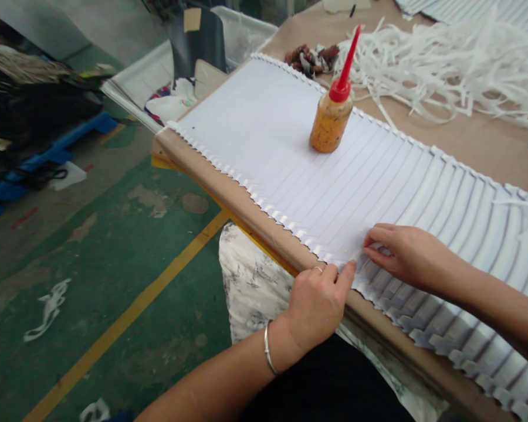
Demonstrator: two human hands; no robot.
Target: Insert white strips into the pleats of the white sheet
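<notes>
Overlapping white sheets point(264, 111) lie fanned along the table, their edges forming a row of small steps. My left hand point(321, 296), with a ring and a bracelet, rests at their near edge, fingers curled and the index fingertip pressing on the sheets. Just right of it, my right hand point(398, 252) hovers low over the sheets with thumb and fingers bent towards each other; whatever may lie between the tips is too small to name. A bottle of amber liquid point(330, 123) with a long red nozzle stands upright on the sheets, beyond both hands.
A heap of white strips point(422, 70) covers the far right of the brown-covered table point(444, 140). Dark reddish scraps point(310, 58) lie behind the bottle. Beyond the left end are a white bin point(136, 82) and a dark container point(200, 44). Patterned cloth point(250, 281) hangs below the near edge.
</notes>
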